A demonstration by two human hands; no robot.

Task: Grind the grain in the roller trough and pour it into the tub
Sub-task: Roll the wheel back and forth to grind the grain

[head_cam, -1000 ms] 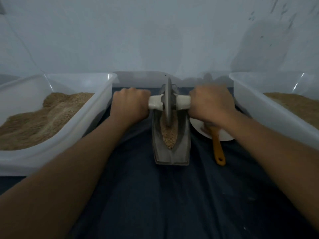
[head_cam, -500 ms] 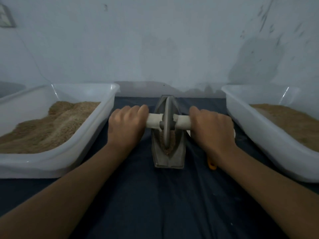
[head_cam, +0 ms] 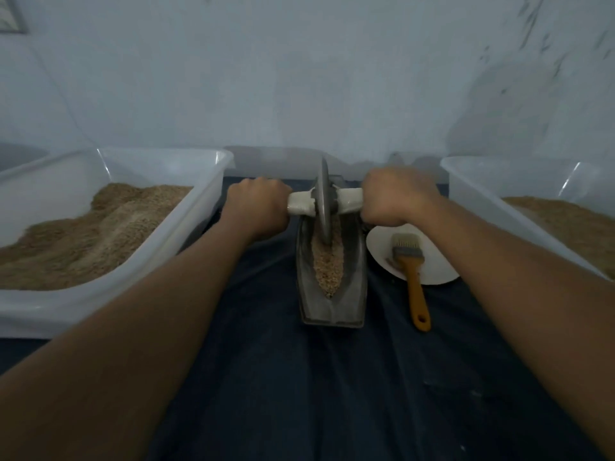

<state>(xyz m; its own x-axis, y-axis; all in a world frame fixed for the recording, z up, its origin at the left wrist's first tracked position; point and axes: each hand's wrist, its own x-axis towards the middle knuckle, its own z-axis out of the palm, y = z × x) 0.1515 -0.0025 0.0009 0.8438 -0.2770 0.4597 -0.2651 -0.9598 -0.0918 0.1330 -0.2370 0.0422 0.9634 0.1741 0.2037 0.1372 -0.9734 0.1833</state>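
Both fists (head_cam: 258,207) (head_cam: 394,199) grip the disc roller's pale handle (head_cam: 301,206) over coarse grain (head_cam: 327,264)

The roller trough (head_cam: 331,294) is showing dull grey metal, and the grain (head_cam: 327,264) lying in it is looking pale tan and speckled. The wheel (head_cam: 324,201) is reading the same dark grey, while its handle (head_cam: 301,203) is showing off-white on both sides. At nine o'clock a translucent white tub (head_cam: 199,207) is holding a sandy brown heap; at three o'clock a second translucent white tub (head_cam: 482,201) is holding more brown. The plate (head_cam: 439,264) is showing plain white, the brush (head_cam: 414,281) an orange-yellow grip with pale bristles. The cloth (head_cam: 332,387) is lying dark navy, unpatterned. The wall (head_cam: 299,78) is showing pale blue-grey with dark flecks at one o'clock.
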